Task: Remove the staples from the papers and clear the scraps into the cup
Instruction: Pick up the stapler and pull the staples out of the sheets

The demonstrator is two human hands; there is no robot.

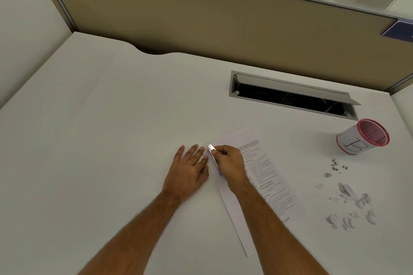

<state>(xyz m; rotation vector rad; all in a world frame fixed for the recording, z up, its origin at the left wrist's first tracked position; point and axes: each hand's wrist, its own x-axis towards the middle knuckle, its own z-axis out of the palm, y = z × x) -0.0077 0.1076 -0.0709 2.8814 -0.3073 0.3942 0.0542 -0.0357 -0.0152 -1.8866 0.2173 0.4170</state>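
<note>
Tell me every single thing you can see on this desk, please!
Desk: one, white, fills the view.
Papers: one printed white stack, centre right, under the right hand.
Staple remover: one, silver metal, at the papers' top left corner, in the right hand.
Cup: one, white with red rim, marked "B", tipped over at far right.
Scraps: many, white and grey, scattered below the cup.
Cable hatch: one, grey, open, behind the papers.
Partition: one, tan, along the back.
Left hand: flat on the desk, beside the papers.
Right hand: grip closed on the staple remover.
</note>
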